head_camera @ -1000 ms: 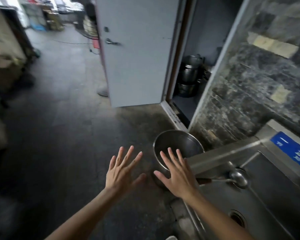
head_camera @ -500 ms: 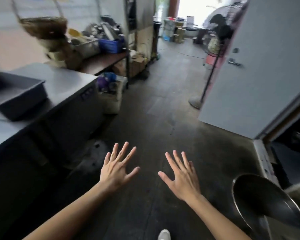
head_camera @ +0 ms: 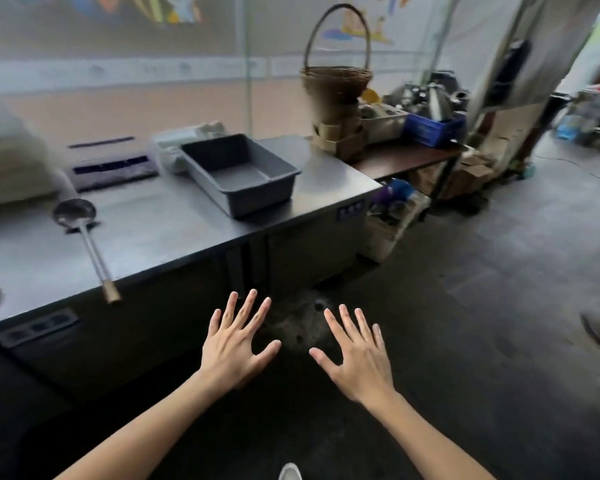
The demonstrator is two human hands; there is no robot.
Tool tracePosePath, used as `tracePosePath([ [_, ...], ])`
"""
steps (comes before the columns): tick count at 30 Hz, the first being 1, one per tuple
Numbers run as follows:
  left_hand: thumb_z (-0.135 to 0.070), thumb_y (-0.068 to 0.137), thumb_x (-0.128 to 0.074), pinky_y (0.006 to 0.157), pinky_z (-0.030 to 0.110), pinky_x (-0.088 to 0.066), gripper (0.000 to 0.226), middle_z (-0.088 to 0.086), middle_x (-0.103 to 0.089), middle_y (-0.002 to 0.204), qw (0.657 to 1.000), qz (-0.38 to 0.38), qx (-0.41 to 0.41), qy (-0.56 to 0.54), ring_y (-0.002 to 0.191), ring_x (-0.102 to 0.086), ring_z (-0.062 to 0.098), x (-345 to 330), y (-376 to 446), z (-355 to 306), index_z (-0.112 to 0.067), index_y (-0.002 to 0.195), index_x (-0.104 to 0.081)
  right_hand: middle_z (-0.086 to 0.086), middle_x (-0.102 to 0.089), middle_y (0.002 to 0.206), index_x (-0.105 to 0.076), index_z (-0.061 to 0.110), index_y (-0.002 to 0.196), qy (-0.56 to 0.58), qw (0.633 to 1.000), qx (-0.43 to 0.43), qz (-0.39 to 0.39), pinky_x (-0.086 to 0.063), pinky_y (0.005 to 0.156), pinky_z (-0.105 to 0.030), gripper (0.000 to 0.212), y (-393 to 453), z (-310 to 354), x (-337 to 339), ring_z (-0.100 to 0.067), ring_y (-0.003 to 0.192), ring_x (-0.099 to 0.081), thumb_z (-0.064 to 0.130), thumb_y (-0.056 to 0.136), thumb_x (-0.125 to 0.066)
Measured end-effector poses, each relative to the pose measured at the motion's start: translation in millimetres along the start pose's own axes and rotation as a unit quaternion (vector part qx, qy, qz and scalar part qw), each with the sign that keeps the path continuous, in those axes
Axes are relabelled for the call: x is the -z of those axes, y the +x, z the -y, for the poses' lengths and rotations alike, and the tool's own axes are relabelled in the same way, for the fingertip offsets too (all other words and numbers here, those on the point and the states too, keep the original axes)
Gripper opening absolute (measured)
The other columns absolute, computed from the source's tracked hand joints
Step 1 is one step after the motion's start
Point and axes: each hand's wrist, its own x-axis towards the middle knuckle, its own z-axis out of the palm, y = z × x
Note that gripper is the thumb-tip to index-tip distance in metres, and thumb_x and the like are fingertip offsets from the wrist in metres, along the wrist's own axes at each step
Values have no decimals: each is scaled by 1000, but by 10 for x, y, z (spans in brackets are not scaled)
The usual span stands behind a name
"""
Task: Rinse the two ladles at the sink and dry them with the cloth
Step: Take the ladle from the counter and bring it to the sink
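A metal ladle [head_camera: 84,233] with a long shaft and a wooden handle end lies on the steel counter [head_camera: 160,237] at the left, bowl up, its handle reaching past the counter's front edge. My left hand [head_camera: 236,341] and my right hand [head_camera: 357,355] are held out low over the dark floor, fingers spread, holding nothing. Both are well to the right of and below the ladle. The sink, the second ladle and a cloth are out of view.
A grey plastic tub [head_camera: 239,174] stands on the counter right of the ladle. A wicker basket [head_camera: 336,81] sits at the counter's far end, beside a cluttered low table with a blue crate [head_camera: 433,128]. Open floor stretches to the right.
The view has swung left, away from the sink and the metal bowl, to the steel counter with a ladle. Both hands stay spread and empty in front of me.
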Motion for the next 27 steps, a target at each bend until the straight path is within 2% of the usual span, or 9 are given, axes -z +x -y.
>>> tracePosePath([
  [4,-79,86,-23,125,47,2,79,-12,16,165,996,-3,83,18,152,24,22,78,281,398,-50,154,4,12,1,170,-6,48,160,14,997,74,10,-6,129,-48,82,766,260,-105,-16,158,7,84,89,-25],
  [8,-78,88,-23,124,46,4,76,-11,18,165,986,-11,164,25,151,25,22,135,438,727,-51,153,6,11,4,170,-2,48,160,20,988,146,34,-2,128,-45,82,1363,535,-181,-16,158,11,83,89,-23],
  [17,-79,87,-19,125,47,2,77,-12,22,164,952,-10,302,40,151,26,22,229,306,1474,-51,152,11,11,-6,170,-8,48,159,31,963,257,72,-4,128,-45,80,2194,1273,-479,-16,158,4,83,89,-27],
  [20,-77,87,-20,125,48,0,77,-11,19,165,941,-28,336,34,152,23,22,294,245,1791,-49,153,8,11,-3,170,-4,49,159,15,953,285,100,-1,128,-44,79,2385,1583,-582,-16,158,9,82,90,-26],
  [27,-77,86,-17,126,48,2,79,-12,23,163,927,-26,375,10,151,25,21,432,424,2755,-48,151,17,10,3,170,-1,48,160,9,939,323,117,3,128,-45,80,2968,2565,-890,-17,157,15,83,90,-20],
])
